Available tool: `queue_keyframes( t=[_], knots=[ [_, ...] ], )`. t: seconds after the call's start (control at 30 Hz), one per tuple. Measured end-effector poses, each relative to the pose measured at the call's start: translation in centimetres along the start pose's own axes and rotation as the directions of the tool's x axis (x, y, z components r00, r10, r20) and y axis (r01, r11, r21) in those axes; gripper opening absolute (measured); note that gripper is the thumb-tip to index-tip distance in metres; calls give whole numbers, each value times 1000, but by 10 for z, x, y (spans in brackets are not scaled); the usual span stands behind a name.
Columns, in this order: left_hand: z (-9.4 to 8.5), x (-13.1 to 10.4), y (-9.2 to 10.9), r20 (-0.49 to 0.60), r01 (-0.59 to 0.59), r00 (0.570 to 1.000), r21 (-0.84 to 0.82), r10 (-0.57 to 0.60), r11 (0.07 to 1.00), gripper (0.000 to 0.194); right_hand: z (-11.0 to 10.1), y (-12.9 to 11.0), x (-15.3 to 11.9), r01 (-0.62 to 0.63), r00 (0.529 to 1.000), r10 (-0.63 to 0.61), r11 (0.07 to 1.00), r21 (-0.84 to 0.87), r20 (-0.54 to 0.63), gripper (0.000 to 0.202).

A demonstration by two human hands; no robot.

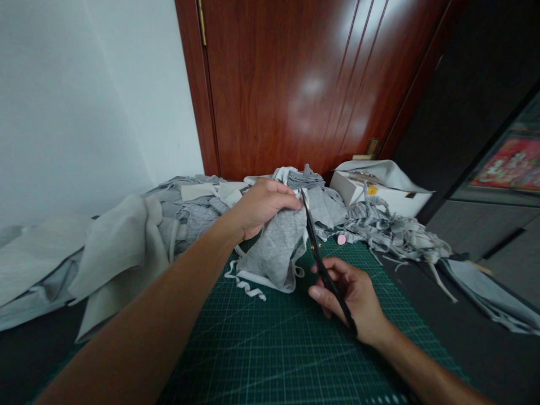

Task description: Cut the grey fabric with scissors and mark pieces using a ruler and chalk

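From the head view, I have the left hand [265,205] pinching the top of a piece of gray cloth [280,239] between thumb and fingers, while the right hand [350,298] is closed around the handles of black scissors [311,230]. The hands are apart, with the blades bridging the space between them. The cloth is in front of me over the green mat [261,349], which lies on the dark counter [417,287]. As for progress, a curled white strip [253,293] lies beside the lower left of the cloth, and a tangle of narrow strips [392,228] sits off to the right, so I judge that a fair amount of cutting is done. This piece looks only partly trimmed, as a pale edge runs along its bottom; more gray fabric [198,216] is heaped on the left, though I can't tell which of it is already cut. The cloth hangs down from the left fingertips and widens toward me, its long axis running roughly from far to near. The scissors point away from me and slightly left, tips raised to the cloth's top edge and handles near me. The tips are small and blurred here, so they seem to meet the fabric, but I can't be sure they bite.
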State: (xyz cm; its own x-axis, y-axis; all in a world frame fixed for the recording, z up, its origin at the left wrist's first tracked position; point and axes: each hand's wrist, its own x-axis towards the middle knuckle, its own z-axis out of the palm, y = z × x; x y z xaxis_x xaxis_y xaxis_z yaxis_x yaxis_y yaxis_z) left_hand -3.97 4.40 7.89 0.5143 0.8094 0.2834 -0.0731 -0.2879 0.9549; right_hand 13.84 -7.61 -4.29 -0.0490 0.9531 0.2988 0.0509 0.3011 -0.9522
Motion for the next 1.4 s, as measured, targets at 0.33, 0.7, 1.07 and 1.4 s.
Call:
queue_keyframes(
  t=[0.33,0.7,1.07,1.4],
  knots=[
    [-1,-1,1,7,16,1000,-8,-16,1000,9,1,3,-1,-67,998,67,997,-30,-1,41],
    [0,0,-5,71,134,987,102,-142,986,10,-1,1,1,-31,1000,31,995,-91,3,43],
    [-5,-1,-2,67,145,986,82,-151,986,9,2,3,0,-94,995,93,995,-22,-35,45],
    [-1,0,-6,130,133,981,105,-146,986,20,-25,-25,26,51,944,-61,998,-39,-324,49]
  ],
)
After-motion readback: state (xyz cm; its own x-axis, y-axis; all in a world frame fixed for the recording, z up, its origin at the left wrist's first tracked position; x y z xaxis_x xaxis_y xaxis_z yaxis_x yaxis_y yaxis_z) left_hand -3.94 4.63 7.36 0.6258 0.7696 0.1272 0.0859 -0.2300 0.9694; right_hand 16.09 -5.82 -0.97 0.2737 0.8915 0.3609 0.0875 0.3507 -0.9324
